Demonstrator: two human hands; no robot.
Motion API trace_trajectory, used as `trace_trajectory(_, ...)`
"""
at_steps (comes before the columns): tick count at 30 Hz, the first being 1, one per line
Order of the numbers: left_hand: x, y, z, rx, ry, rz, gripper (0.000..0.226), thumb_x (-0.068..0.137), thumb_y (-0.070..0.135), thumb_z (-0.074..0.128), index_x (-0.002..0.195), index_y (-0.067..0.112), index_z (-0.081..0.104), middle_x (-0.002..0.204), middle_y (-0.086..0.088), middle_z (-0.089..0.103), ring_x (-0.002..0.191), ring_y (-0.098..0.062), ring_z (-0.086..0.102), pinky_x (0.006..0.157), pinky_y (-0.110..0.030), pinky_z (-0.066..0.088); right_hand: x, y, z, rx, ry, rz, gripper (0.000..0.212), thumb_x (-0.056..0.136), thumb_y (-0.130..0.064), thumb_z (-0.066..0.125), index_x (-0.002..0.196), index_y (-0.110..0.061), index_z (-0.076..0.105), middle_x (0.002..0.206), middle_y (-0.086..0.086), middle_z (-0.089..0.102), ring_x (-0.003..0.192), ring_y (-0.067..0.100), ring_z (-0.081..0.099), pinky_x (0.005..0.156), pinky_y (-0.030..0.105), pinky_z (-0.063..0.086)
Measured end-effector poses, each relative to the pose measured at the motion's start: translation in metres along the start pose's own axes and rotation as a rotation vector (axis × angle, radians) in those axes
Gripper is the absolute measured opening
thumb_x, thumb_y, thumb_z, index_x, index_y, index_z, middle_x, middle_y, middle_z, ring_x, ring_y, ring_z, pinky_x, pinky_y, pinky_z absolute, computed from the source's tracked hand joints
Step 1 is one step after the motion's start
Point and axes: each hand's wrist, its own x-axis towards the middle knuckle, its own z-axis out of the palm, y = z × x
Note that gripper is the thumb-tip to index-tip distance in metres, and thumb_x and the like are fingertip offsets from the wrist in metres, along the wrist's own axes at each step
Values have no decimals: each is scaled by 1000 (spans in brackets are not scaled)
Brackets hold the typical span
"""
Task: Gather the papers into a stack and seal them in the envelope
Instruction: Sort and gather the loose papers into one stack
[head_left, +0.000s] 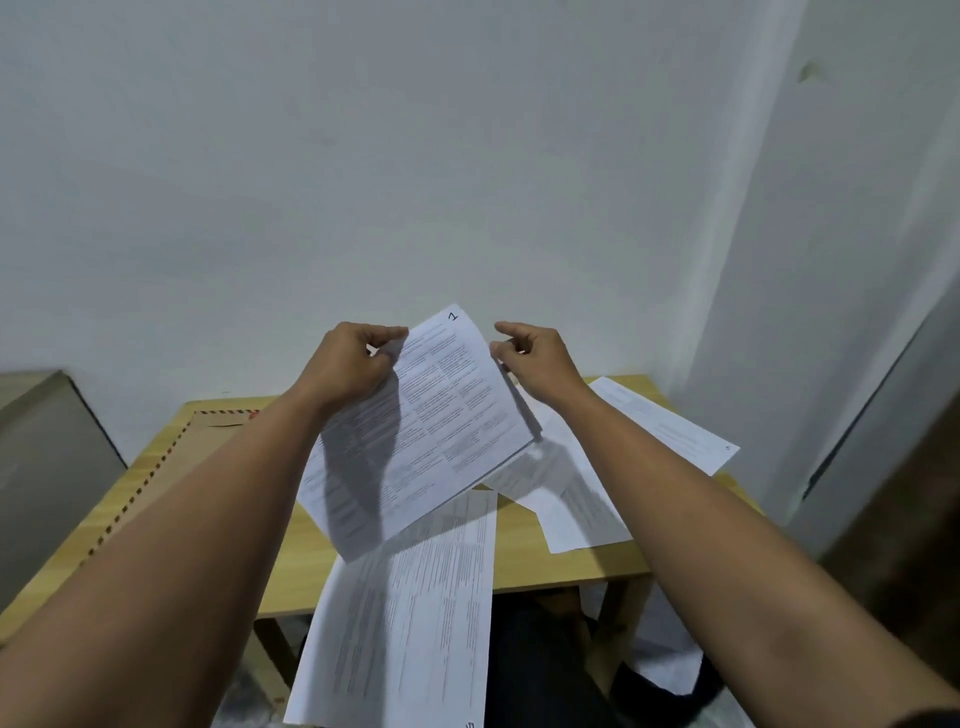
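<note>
A printed sheet marked "1" (441, 415) is held up tilted above the wooden table (561, 566). My left hand (353, 366) pinches its top left edge. My right hand (535, 358) pinches its right edge, forefinger raised. A long printed sheet (415, 613) lies below and hangs over the table's front edge. Two more sheets lie to the right, one near the middle (576, 504) and one at the far right corner (675, 426). A brown envelope (171, 457) with a red-and-dark striped border lies on the table's left side, mostly hidden by my left forearm.
A grey box (47, 467) stands left of the table. White walls close in behind and to the right. A dark door frame (883, 415) runs along the right. Under the table, dark clothing and white sheets on the floor show.
</note>
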Motion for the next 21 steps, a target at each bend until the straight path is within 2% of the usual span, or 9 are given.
trace_trajectory(1, 2, 0, 2, 8, 3, 3, 32, 101, 31, 59, 132, 26, 69, 126, 3, 70, 107, -13, 63, 87, -26, 43, 4, 5, -14, -41, 7, 44, 44, 98, -19, 71, 141, -11, 65, 105, 14, 76, 83, 13, 74, 94, 28, 56)
trace_trajectory(6, 14, 3, 19, 16, 6, 33, 32, 101, 30, 58, 131, 28, 69, 123, 5, 71, 86, -7, 64, 68, -21, 43, 11, 50, -90, -375, 80, 303, 24, 92, -9, 74, 115, -5, 75, 110, 13, 77, 82, 25, 75, 67, 25, 50)
trace_trajectory(9, 20, 3, 31, 21, -2, 46, 34, 101, 28, 57, 133, 29, 68, 125, 4, 70, 85, -8, 64, 69, -23, 44, 4, 82, -119, -546, 59, 465, 19, 90, -6, 73, 108, -1, 74, 106, 19, 78, 91, 31, 78, 55, 24, 46)
trace_trajectory(11, 23, 3, 39, 24, -9, 53, 35, 101, 28, 56, 135, 30, 66, 130, 2, 68, 90, -14, 64, 76, -27, 44, -3, 106, -127, -668, 2, 548, 15, 87, -8, 73, 101, -1, 73, 96, 18, 78, 82, 29, 76, 57, 26, 47)
trace_trajectory(12, 24, 4, 42, 22, -12, 57, 35, 102, 29, 56, 135, 29, 66, 131, 1, 68, 94, -16, 63, 78, -29, 44, -6, 117, -129, -729, -28, 579, 8, 86, -9, 72, 91, -4, 71, 86, 15, 76, 71, 26, 72, 56, 27, 48)
trace_trajectory(13, 25, 4, 45, 19, -13, 62, 35, 102, 30, 56, 135, 29, 66, 132, 0, 68, 95, -17, 63, 80, -29, 44, -9, 125, -130, -773, -53, 625, 10, 85, -12, 73, 81, -8, 65, 78, 11, 72, 63, 23, 68, 54, 27, 48)
trace_trajectory(15, 26, 4, 51, 13, -13, 73, 35, 101, 30, 56, 134, 28, 67, 131, 0, 69, 99, -20, 64, 84, -29, 44, -17, 137, -127, -790, -78, 701, 29, 81, -21, 83, 79, -12, 56, 79, 7, 70, 67, 22, 69, 61, 31, 54)
trace_trajectory(18, 29, 7, 57, 10, -17, 78, 34, 100, 26, 58, 133, 26, 68, 131, 0, 69, 112, -25, 65, 90, -28, 44, -29, 152, -122, -832, -142, 787, 54, 65, -47, 95, 86, -15, 57, 88, 3, 69, 84, 25, 69, 80, 37, 58)
trace_trajectory(21, 33, 8, 60, 7, -25, 83, 35, 100, 25, 58, 133, 27, 68, 130, 0, 69, 104, -20, 64, 88, -28, 44, -31, 164, -116, -880, -164, 851, 73, 44, -55, 98, 90, -20, 54, 98, 1, 66, 98, 29, 65, 93, 48, 55)
